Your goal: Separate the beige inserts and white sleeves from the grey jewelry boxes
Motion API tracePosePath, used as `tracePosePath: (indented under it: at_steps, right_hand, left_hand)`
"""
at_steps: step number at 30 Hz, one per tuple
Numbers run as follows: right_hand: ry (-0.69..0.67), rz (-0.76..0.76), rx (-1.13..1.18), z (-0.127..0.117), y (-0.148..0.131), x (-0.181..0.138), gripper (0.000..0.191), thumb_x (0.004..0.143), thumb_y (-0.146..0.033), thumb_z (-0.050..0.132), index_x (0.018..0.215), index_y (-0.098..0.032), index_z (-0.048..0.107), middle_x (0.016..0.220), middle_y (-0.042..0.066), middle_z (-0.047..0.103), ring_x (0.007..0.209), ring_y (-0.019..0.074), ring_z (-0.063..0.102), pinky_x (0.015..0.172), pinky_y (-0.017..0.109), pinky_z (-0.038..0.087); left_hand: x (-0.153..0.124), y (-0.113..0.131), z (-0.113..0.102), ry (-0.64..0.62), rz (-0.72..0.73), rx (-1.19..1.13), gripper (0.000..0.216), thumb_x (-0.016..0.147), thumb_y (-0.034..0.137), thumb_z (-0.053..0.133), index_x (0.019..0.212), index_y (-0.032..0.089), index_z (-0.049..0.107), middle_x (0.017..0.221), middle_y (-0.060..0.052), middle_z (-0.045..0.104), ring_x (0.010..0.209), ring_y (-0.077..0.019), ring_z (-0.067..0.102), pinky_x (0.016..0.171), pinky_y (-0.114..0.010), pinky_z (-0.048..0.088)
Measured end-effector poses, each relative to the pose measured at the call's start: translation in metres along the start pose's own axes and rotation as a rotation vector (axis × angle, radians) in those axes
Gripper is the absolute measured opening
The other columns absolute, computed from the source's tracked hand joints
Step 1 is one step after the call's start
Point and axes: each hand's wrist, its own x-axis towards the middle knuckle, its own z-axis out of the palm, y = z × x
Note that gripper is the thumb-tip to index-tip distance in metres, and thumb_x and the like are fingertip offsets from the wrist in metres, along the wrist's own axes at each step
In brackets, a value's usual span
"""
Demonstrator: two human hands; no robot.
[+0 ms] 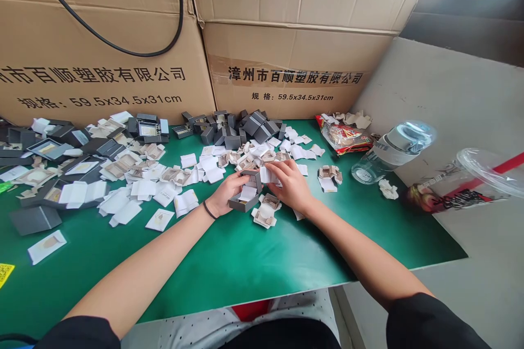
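Observation:
My left hand (223, 195), a dark band at its wrist, grips a small dark grey box (244, 205) with its lid raised. A white paper slip (248, 193) lies inside the box. Right beside the lid, my right hand (292, 186) has its fingers bent over a folded white paper piece (267, 175); its fingertips are partly hidden. Just below that hand, an unfolded white-and-brown card insert (266, 211) rests on the green table (229, 262). Loose slips and inserts (208, 166) are heaped behind both hands.
More dark grey boxes (256, 125) are piled at the back, with others (35, 221) at left among scattered papers. Large cartons (286, 54) wall off the rear. To the right are a red snack bag (341, 136), a clear bottle (388, 155) and a plastic cup (462, 182).

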Motion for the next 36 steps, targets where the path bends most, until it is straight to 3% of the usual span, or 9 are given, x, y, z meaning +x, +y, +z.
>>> tracePosePath:
  at_steps: [3,9,14,20,28,33,36]
  right_hand:
    - [-0.004,-0.082,-0.01,0.001,-0.005,-0.001,0.047,0.082,-0.021,0.052,0.129,-0.019,0.045,0.118,0.009,0.055,0.098,0.0276,0.045,0.085,0.047,0.046]
    - [0.022,-0.113,0.038,0.005,-0.002,-0.001,0.049,0.086,-0.024,0.051,0.133,-0.021,0.04,0.121,0.01,0.054,0.103,0.026,0.044,0.088,0.046,0.045]
    - [0.041,-0.114,0.085,0.008,0.0,-0.001,0.054,0.086,-0.024,0.051,0.137,-0.024,0.033,0.124,0.01,0.053,0.106,0.0253,0.045,0.091,0.046,0.045]
    - [0.048,-0.085,0.112,0.008,-0.003,-0.003,0.063,0.086,-0.023,0.05,0.142,-0.026,0.023,0.129,0.009,0.05,0.109,0.0244,0.046,0.092,0.044,0.044]
    - [0.038,-0.103,0.145,0.009,-0.001,-0.001,0.05,0.083,-0.023,0.052,0.132,-0.021,0.04,0.121,0.01,0.056,0.107,0.0253,0.047,0.091,0.046,0.045]
    - [-0.004,-0.029,0.141,0.004,-0.007,0.0,0.046,0.081,-0.018,0.049,0.127,-0.021,0.042,0.122,0.01,0.054,0.11,0.0256,0.046,0.092,0.046,0.044]
    - [0.024,0.032,0.12,0.002,-0.005,0.0,0.043,0.081,-0.018,0.05,0.124,-0.02,0.044,0.123,0.01,0.052,0.112,0.0249,0.046,0.093,0.043,0.044]
  left_hand:
    - [0.002,0.0,-0.001,0.015,-0.021,0.007,0.025,0.078,0.019,0.059,0.102,0.012,0.063,0.081,-0.008,0.069,0.065,-0.0156,0.064,0.058,-0.024,0.048]
    - [0.005,-0.002,-0.003,0.06,-0.02,-0.048,0.013,0.077,0.018,0.06,0.087,0.011,0.065,0.073,-0.005,0.067,0.057,-0.013,0.061,0.055,-0.023,0.045]
    - [0.005,-0.002,-0.005,0.058,-0.009,-0.046,0.015,0.077,0.019,0.06,0.089,0.01,0.064,0.074,-0.006,0.068,0.057,-0.0126,0.062,0.053,-0.021,0.045]
    - [0.006,-0.004,-0.008,0.033,0.014,-0.009,0.022,0.077,0.021,0.061,0.095,0.01,0.063,0.084,-0.01,0.07,0.069,-0.0186,0.067,0.062,-0.026,0.05]
    - [0.003,-0.003,-0.006,0.043,0.014,0.033,0.023,0.076,0.023,0.062,0.096,0.01,0.062,0.082,-0.009,0.069,0.069,-0.0185,0.067,0.062,-0.026,0.051]
    - [0.003,-0.004,-0.001,0.039,0.037,0.044,0.024,0.078,0.023,0.061,0.1,0.013,0.06,0.081,-0.008,0.069,0.066,-0.0175,0.067,0.06,-0.026,0.051]
    - [0.002,-0.006,0.004,0.104,0.117,0.037,0.029,0.078,0.026,0.061,0.105,0.017,0.056,0.088,-0.006,0.069,0.07,-0.0191,0.068,0.065,-0.031,0.054]
